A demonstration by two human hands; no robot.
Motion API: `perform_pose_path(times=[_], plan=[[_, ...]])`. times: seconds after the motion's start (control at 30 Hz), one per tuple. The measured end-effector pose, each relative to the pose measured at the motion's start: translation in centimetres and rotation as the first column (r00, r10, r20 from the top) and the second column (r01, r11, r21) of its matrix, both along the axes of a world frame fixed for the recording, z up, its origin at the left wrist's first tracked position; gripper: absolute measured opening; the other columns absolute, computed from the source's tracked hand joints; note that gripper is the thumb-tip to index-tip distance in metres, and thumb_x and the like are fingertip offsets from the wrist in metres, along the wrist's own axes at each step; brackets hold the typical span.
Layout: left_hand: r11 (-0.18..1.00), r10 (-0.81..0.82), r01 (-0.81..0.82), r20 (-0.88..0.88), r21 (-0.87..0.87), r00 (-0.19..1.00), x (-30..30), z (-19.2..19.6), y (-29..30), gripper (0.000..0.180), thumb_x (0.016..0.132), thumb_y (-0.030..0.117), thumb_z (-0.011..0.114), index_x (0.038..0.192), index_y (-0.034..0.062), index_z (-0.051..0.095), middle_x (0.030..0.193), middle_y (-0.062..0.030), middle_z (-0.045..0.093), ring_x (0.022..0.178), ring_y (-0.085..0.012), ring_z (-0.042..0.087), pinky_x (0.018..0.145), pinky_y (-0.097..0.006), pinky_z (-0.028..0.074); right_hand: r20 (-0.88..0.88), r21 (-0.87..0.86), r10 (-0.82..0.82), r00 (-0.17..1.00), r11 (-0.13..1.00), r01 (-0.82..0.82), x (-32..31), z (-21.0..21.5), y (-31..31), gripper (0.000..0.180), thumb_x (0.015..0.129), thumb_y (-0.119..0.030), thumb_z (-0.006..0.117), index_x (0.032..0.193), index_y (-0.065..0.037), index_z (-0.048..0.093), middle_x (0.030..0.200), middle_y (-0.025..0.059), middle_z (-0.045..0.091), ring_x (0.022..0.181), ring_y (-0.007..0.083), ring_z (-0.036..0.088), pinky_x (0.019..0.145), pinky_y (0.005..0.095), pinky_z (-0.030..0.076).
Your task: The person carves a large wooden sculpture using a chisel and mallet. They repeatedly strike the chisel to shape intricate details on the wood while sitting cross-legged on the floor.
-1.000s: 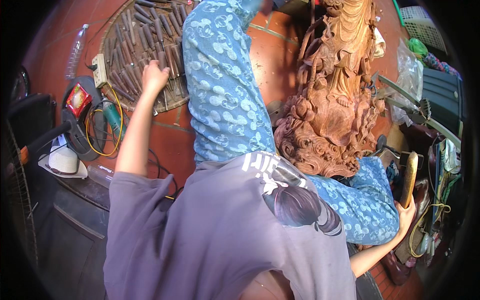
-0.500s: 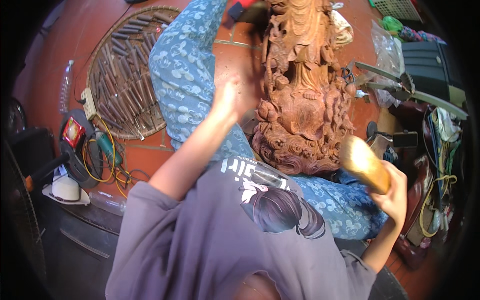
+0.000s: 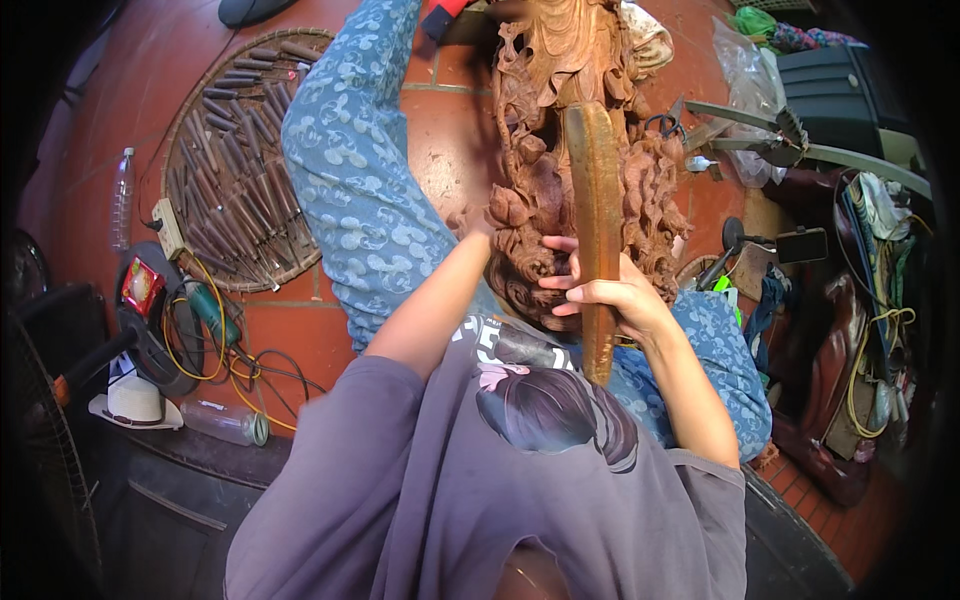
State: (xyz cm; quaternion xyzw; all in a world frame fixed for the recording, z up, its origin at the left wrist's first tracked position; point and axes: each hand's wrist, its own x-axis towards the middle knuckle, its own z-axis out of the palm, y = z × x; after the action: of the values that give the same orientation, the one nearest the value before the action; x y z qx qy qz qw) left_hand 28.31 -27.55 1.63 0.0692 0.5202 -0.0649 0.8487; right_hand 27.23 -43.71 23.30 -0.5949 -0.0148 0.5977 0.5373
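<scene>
The right hand (image 3: 610,298) is wrapped tight around a long flat brown wooden mallet (image 3: 597,215). The mallet stands up and down in the picture, its top pointing away from the person and its bottom end near the grey shirt (image 3: 480,480). It lies over the big reddish-brown carved wooden statue (image 3: 545,190). The left hand (image 3: 480,225) is against the statue, mostly hidden, so I cannot tell how open it is. A blue patterned trouser leg (image 3: 360,170) lies left. A round woven tray of chisels (image 3: 235,160) sits further left on the red tile floor (image 3: 440,150).
</scene>
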Motion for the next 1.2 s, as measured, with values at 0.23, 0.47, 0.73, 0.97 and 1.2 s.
perform_pose_path(times=[0.23,0.47,0.73,0.97,1.2], plan=[[0.981,0.024,0.018,-0.211,0.196,0.977,-4.6,-2.3,-1.2,0.044,0.095,0.019,0.045,0.133,-0.0046,0.042,0.130,-0.0197,0.049,0.120,-0.0265,0.050,0.104,-0.040,0.038,0.069,0.079,-0.027,0.997,0.997,0.022,-0.3,-1.2,0.5,0.019,0.072,-0.004,0.066,0.087,-0.001,0.054,0.124,0.0178,0.052,0.114,0.0313,0.058,0.090,0.0435,0.055],[0.947,0.033,0.070,-0.312,0.314,0.950,-6.4,-2.9,-2.1,0.049,0.096,0.020,0.046,0.136,-0.0068,0.038,0.134,-0.0225,0.046,0.123,-0.0286,0.049,0.106,-0.041,0.038,0.028,0.072,-0.112,0.993,0.991,0.110,-0.1,-1.1,0.6,0.017,0.071,-0.007,0.063,0.078,-0.001,0.050,0.109,0.0178,0.053,0.111,0.0302,0.057,0.091,0.0447,0.054],[0.955,-0.026,0.098,-0.250,0.279,0.968,-5.7,-1.7,-1.4,0.054,0.096,0.021,0.046,0.139,-0.0094,0.033,0.138,-0.0257,0.043,0.126,-0.0311,0.047,0.107,-0.043,0.037,-0.008,0.074,-0.100,0.995,0.992,0.101,0.2,-1.3,0.2,0.019,0.073,-0.001,0.064,0.088,0.001,0.053,0.124,0.0227,0.051,0.103,0.0298,0.064,0.089,0.0396,0.055],[0.976,-0.084,0.104,-0.108,0.191,0.991,-4.2,0.5,1.9,0.059,0.097,0.022,0.046,0.142,-0.0117,0.028,0.142,-0.0284,0.039,0.128,-0.0332,0.046,0.109,-0.044,0.036,0.162,-0.054,-0.058,0.985,0.996,0.067,1.0,5.6,-2.4,0.044,0.070,-0.010,0.067,0.108,0.008,0.058,0.131,0.0265,0.056,0.101,0.0284,0.068,0.082,0.0367,0.057],[0.965,-0.069,-0.005,0.273,0.261,0.960,-8.1,12.8,10.8,0.048,0.095,0.007,0.048,0.135,-0.0165,0.035,0.132,-0.0335,0.049,0.125,-0.0388,0.051,0.109,-0.048,0.041,0.969,-0.243,0.243,0.043,0.908,0.342,5.3,22.8,-11.1,0.028,0.072,-0.001,0.073,0.098,0.001,0.060,0.084,0.0084,0.063,0.080,0.0157,0.059,0.077,0.0294,0.045]])
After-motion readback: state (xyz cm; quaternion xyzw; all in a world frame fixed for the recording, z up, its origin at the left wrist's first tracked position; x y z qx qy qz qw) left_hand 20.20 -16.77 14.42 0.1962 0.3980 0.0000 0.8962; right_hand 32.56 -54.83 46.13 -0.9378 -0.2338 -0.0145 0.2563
